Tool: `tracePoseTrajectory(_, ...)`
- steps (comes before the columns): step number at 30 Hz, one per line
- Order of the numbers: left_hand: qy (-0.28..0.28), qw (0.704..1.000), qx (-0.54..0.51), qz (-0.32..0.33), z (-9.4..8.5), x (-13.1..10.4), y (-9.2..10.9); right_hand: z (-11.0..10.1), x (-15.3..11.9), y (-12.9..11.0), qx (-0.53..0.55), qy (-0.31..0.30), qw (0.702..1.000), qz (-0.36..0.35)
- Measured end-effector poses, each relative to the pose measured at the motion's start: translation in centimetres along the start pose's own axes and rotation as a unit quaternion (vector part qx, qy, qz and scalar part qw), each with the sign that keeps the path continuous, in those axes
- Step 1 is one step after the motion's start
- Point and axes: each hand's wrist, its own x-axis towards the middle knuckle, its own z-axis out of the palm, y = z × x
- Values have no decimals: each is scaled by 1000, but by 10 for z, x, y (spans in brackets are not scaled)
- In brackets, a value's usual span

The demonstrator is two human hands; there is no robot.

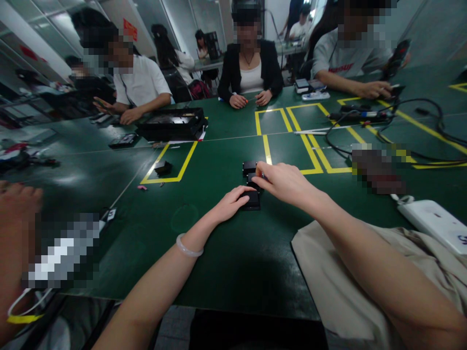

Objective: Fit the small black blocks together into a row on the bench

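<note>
Several small black box-like pieces stand in a column on the green table, straight ahead of me. My left hand (234, 200) rests with its fingers stretched over the nearest black piece (251, 200), touching its top. Just beyond it, my right hand (279, 181) has its thumb and forefinger bent together at the middle black piece (251, 181). The fingertips partly cover what they pinch, so a small item there cannot be made out. The farthest black piece (249, 167) sits beside the right knuckles.
Yellow tape (312, 171) marks rectangles on the green table (215, 170). At left are another black piece (163, 168) and a long black case (171, 124). A beige cloth (317, 262), white power bank (432, 221) and black cables (438, 114) lie right. Several people sit around.
</note>
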Motion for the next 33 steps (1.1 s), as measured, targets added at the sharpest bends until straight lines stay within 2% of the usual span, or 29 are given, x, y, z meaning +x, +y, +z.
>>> tracePoseTrajectory(20, -5, 1000, -2, -4, -1, 0, 3, 1, -1, 0, 18, 22, 1000, -1)
tracePoseTrajectory(33, 1, 1000, -4, -3, 1, 1, 1, -1, -1, -1, 28, 5, 1000, 7)
